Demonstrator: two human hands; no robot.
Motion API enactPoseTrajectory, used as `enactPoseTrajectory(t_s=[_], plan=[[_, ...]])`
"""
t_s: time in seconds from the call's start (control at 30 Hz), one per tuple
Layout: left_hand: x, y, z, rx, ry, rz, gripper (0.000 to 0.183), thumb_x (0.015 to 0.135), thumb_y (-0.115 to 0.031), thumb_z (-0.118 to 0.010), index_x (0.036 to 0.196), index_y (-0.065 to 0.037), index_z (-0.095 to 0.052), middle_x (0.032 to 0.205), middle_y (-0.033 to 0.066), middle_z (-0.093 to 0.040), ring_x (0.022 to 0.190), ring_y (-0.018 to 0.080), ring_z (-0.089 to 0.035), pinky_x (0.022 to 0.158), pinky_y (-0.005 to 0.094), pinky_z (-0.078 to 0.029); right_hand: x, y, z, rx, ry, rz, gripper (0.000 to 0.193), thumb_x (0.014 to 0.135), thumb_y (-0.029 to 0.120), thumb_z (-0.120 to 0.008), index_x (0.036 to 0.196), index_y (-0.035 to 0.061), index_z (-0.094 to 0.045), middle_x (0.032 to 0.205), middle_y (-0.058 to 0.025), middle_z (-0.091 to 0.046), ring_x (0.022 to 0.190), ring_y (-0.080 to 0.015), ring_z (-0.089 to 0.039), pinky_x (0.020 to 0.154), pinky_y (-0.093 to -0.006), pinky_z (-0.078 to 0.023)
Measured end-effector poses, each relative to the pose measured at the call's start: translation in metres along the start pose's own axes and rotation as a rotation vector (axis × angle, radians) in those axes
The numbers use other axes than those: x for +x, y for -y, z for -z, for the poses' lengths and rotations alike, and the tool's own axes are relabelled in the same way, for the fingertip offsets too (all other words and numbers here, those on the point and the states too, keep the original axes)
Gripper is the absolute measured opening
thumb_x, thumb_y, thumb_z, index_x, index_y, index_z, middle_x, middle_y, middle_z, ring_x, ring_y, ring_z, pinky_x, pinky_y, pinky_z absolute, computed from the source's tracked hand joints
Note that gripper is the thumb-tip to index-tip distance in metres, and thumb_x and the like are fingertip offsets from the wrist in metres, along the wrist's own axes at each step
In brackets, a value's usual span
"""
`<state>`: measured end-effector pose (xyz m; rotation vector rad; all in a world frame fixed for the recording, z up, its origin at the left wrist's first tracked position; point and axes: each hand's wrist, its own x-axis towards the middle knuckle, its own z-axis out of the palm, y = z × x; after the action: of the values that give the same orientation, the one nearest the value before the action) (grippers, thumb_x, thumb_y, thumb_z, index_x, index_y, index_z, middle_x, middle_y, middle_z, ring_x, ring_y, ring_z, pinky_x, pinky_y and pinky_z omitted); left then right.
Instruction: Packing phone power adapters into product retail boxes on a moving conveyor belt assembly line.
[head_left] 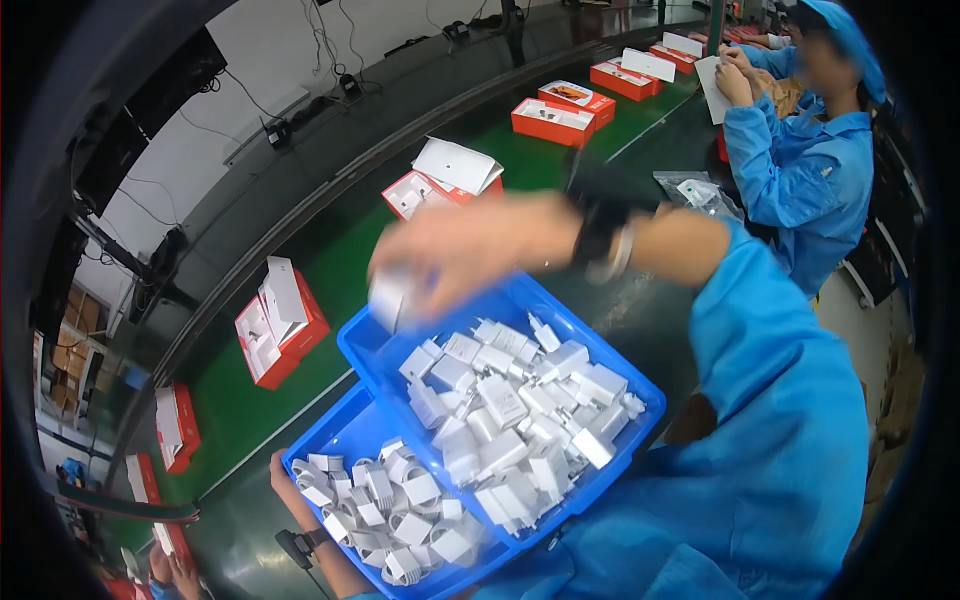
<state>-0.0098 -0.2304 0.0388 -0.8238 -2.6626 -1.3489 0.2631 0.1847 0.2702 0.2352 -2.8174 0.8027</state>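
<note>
My right hand (455,255), blurred by motion, is closed around a white block that looks like a charger plug (388,300). It hovers over the far left corner of a blue bin (640,425) heaped with white charger plugs (500,400). Against this bin, on its left, a second blue bin (312,446) holds coiled white charging cables (400,510). My left hand (285,482) touches the outer left side of the cable bin, its fingers mostly hidden by the wall. Beyond my right hand, an open red box (405,195) has its white insert raised.
A curved green conveyor (340,240) carries several open red boxes, including one at the left (285,340) and one farther right (555,122). A co-worker in blue (800,170) handles a white piece at the right. A clear plastic bag (700,190) lies near them. Another person's hands (175,570) show at lower left.
</note>
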Motion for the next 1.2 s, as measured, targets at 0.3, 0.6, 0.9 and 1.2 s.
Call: enactPoseTrajectory(t_s=[0.3, 0.6, 0.9, 1.2], plan=[[0.010, 0.003, -0.008, 0.020, -0.010, 0.119, 0.013, 0.085, -0.001, -0.053, 0.097, -0.005, -0.057, 0.084, 0.0002, -0.054, 0.077, 0.0116, -0.051, 0.071, 0.0259, -0.045, -0.159, -0.342, 0.152, -0.671, 0.019, -0.519, 0.053, 0.074, 0.012, -0.074, 0.124, 0.0086, -0.055, 0.115, -0.0158, -0.065, 0.107, -0.0365, -0.062, 0.094, -0.0434, -0.049], [0.016, -0.009, -0.018, 0.066, -0.030, 0.154, 0.013, 0.085, -0.002, -0.052, 0.097, -0.005, -0.057, 0.085, -0.0001, -0.054, 0.077, 0.0112, -0.051, 0.070, 0.0255, -0.045, -0.185, -0.408, 0.157, -0.659, 0.276, -0.727, 0.052, 0.070, 0.010, -0.075, 0.117, 0.0081, -0.053, 0.102, -0.0191, -0.063, 0.103, -0.0384, -0.060, 0.087, -0.0454, -0.047], [0.013, 0.000, -0.019, 0.051, -0.014, 0.127, 0.012, 0.086, -0.002, -0.051, 0.097, -0.005, -0.056, 0.085, -0.0004, -0.053, 0.077, 0.0109, -0.050, 0.070, 0.0250, -0.044, -0.214, -0.462, 0.158, -0.773, 0.252, -0.512, 0.024, 0.069, 0.003, -0.067, 0.092, 0.0059, -0.067, 0.087, -0.0149, -0.066, 0.090, -0.0340, -0.064, 0.078, -0.0437, -0.051], [0.004, 0.009, 0.005, -0.070, -0.019, 0.125, 0.012, 0.087, -0.003, -0.050, 0.098, -0.005, -0.055, 0.086, -0.0011, -0.052, 0.077, 0.0098, -0.049, 0.070, 0.0239, -0.044, -0.092, -0.240, 0.110, -0.364, -0.378, -0.420, 0.029, 0.089, 0.021, -0.067, 0.108, -0.0012, -0.070, 0.100, -0.0176, -0.073, 0.083, -0.0255, -0.071, 0.078, -0.0332, -0.056]])
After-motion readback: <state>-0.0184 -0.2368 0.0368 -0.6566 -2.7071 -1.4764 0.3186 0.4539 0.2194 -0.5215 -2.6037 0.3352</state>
